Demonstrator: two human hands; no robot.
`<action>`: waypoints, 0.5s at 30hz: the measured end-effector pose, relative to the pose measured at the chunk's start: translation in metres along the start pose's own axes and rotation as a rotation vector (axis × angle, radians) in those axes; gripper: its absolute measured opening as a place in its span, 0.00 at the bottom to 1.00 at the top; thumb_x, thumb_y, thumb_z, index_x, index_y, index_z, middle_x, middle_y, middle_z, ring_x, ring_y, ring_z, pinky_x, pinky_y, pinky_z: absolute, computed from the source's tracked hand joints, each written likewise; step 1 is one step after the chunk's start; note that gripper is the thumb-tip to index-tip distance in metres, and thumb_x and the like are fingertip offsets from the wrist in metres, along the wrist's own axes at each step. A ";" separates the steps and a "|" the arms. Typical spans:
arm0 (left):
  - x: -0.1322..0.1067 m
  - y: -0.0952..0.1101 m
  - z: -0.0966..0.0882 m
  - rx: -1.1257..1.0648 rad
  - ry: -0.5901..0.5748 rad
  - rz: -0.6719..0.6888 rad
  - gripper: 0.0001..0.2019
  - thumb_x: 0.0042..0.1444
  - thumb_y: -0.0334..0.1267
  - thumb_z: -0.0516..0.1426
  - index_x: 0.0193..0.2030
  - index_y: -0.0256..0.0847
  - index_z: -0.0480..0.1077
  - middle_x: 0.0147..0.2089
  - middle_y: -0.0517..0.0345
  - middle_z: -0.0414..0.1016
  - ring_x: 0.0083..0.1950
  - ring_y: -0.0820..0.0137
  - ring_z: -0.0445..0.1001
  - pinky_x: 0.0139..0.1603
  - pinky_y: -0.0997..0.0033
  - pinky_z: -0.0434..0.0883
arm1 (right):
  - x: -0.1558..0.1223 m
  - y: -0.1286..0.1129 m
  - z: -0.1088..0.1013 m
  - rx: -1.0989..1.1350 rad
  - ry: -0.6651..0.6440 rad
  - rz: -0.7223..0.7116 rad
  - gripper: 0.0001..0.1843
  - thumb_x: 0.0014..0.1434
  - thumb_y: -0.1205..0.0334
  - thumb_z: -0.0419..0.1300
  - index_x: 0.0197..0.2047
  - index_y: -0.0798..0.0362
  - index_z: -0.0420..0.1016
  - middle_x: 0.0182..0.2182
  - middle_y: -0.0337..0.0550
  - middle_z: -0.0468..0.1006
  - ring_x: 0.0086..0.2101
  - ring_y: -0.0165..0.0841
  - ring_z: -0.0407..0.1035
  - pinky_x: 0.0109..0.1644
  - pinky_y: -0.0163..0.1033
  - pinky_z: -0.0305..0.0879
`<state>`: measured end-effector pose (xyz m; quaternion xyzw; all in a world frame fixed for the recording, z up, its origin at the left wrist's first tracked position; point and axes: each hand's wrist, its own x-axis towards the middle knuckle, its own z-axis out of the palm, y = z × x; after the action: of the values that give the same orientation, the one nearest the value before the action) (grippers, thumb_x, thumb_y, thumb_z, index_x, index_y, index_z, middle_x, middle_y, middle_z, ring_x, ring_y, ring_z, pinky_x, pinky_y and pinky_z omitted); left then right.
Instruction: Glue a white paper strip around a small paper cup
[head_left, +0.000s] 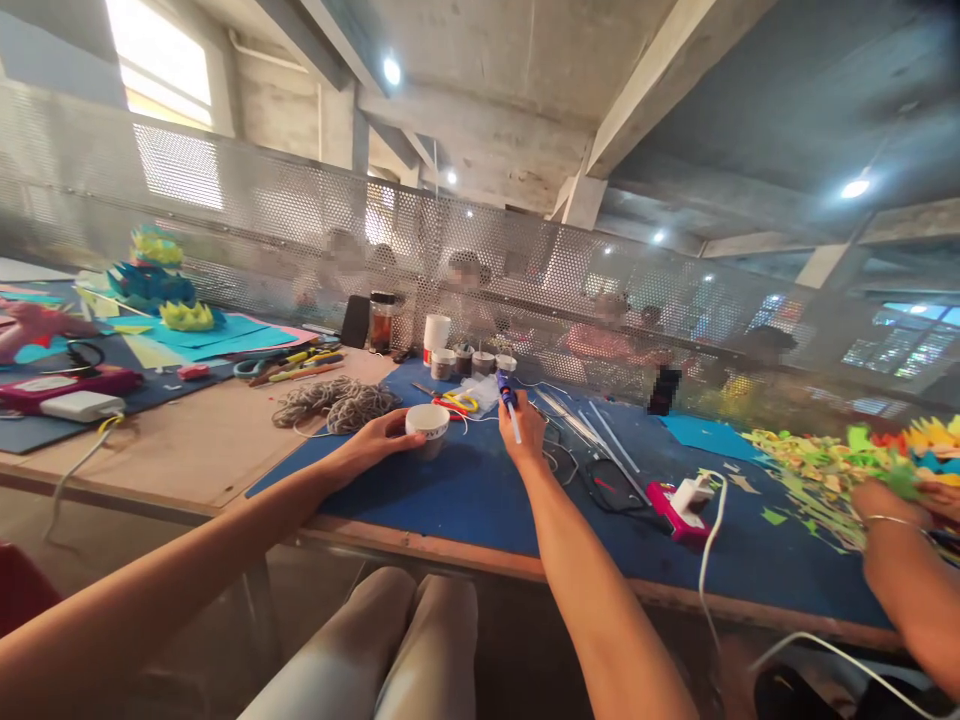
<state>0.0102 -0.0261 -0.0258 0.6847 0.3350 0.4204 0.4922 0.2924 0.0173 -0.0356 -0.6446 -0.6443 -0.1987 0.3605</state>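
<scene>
My left hand (386,437) is closed around the side of a small white paper cup (427,424), which has a dark pattern around it and stands upright at the blue mat. In my right hand (523,430) is a blue hot glue gun (507,388), with a pale glue stick (515,424) jutting from its back toward me. The gun's nozzle points away, near several small cups at the back. Between the hands lie yellow-handled scissors (459,402) and a clear plastic bag (484,388). A heap of grey cord (337,404) rests left of the cup.
Pliers (300,366) and a brown-filled jar (382,322) stand left, near blue paper sheets (217,338). Right are clear glue sticks (613,438) and a pink power strip (679,512) with a white cable. Another person's hand (889,505) touches paper scraps. Perforated metal screens the back.
</scene>
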 end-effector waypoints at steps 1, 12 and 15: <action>0.001 -0.001 -0.001 0.016 0.019 0.001 0.36 0.48 0.55 0.69 0.60 0.39 0.71 0.62 0.45 0.76 0.65 0.49 0.71 0.68 0.48 0.64 | 0.000 -0.001 0.000 0.006 -0.003 -0.003 0.13 0.73 0.56 0.53 0.51 0.56 0.70 0.35 0.47 0.79 0.35 0.35 0.75 0.34 0.35 0.56; 0.005 -0.006 -0.001 0.162 0.192 0.009 0.37 0.39 0.56 0.73 0.53 0.40 0.70 0.54 0.46 0.81 0.59 0.50 0.77 0.64 0.49 0.69 | 0.004 -0.004 0.002 0.068 -0.012 0.003 0.11 0.72 0.56 0.53 0.48 0.55 0.69 0.34 0.45 0.79 0.34 0.35 0.76 0.32 0.35 0.56; 0.003 0.000 0.001 0.141 0.191 -0.010 0.42 0.35 0.57 0.74 0.57 0.42 0.69 0.57 0.46 0.79 0.63 0.50 0.74 0.66 0.49 0.68 | 0.006 -0.005 0.004 0.075 -0.015 0.015 0.12 0.74 0.56 0.51 0.48 0.55 0.69 0.35 0.46 0.80 0.35 0.36 0.77 0.33 0.35 0.57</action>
<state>0.0121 -0.0236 -0.0251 0.6728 0.4126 0.4565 0.4108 0.2871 0.0233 -0.0331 -0.6367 -0.6493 -0.1669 0.3810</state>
